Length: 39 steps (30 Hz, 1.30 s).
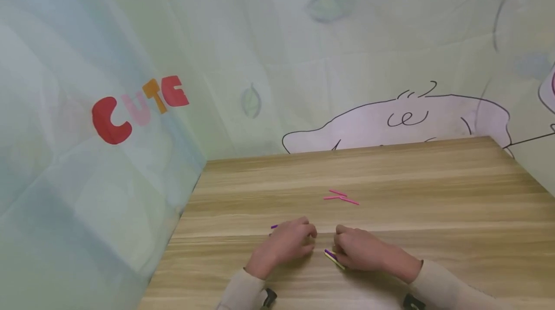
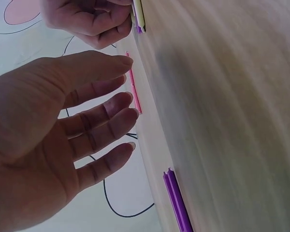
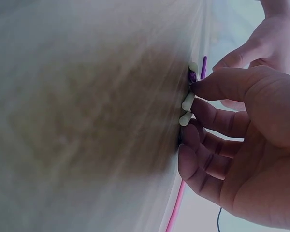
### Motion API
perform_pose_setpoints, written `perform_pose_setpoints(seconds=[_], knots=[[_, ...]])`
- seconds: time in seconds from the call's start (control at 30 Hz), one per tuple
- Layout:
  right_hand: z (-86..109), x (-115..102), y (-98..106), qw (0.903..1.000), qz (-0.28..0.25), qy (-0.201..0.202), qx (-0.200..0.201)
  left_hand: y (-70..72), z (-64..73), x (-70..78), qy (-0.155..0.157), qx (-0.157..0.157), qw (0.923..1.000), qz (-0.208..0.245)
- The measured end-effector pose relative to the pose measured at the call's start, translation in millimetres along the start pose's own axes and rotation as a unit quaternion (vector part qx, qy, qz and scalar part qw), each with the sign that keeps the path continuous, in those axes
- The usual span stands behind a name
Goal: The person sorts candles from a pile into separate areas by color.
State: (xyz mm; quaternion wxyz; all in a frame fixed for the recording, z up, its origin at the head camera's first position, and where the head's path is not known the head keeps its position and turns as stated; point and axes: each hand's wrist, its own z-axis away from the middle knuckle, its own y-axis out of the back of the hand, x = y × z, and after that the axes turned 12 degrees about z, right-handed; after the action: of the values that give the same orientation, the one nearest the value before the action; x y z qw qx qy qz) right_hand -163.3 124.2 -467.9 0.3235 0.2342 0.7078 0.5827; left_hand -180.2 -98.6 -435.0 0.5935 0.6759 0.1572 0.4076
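1. Pale green printed cloth (image 1: 117,194) hung as the backdrop, with the letters "CUTE" (image 1: 113,132) in red, pink and orange on its left side.
2. Against that cloth stood a wood-grained bench (image 1: 243,189), its light and dark streaks running across it.
3. At the left, near the front, a light sleeve (image 1: 243,288) came in, with a dark object (image 1: 270,296) at the cuff.
4. Purple sticks (image 2: 178,203) lay on the bench just beyond the left hand, partly hidden by it in the head view; the left wrist view showed two, side by side.
5. That left hand (image 1: 286,240) was palm inward, its fingers released and loosely bent, with nothing in them.
6. Between the hands, nearer the front, pale yellow sticks (image 1: 336,262) lay together with a lone purple stick (image 1: 328,253), partly under the right hand.
7. Farther back on the bench were pink sticks (image 1: 341,197) in a small, angled group.
8. With fingers curled, the right hand (image 1: 366,250) pinched at the yellow sticks; whether it also gripped the purple one, I could not tell.
9. Behind, toward the right, a black-outlined pinkish drawing (image 1: 368,124) rose above the bench's far edge.
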Motion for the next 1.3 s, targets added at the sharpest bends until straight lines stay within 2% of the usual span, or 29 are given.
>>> perform_pose_setpoints(seconds=[0.57, 0.83, 1.1, 1.3], knots=[[-0.1, 1, -2, 1.0, 0.0, 0.002, 0.002, -9.7, -7.3, 2.3, -0.024, -0.017, 0.9995, -0.007], [-0.5, 2, -3, 1.0, -0.003, -0.001, 0.0, -10.9, -9.4, 3.9, -0.04, -0.01, 0.9988, -0.028], [-0.1, 2, -5, 1.0, -0.003, 0.005, 0.005, -12.0, -10.4, 5.3, -0.053, -0.019, 0.9984, -0.008], [-0.3, 2, -4, 0.9999, 0.004, 0.006, 0.01, -13.0, -12.2, 6.5, -0.069, -0.016, 0.9974, -0.009]])
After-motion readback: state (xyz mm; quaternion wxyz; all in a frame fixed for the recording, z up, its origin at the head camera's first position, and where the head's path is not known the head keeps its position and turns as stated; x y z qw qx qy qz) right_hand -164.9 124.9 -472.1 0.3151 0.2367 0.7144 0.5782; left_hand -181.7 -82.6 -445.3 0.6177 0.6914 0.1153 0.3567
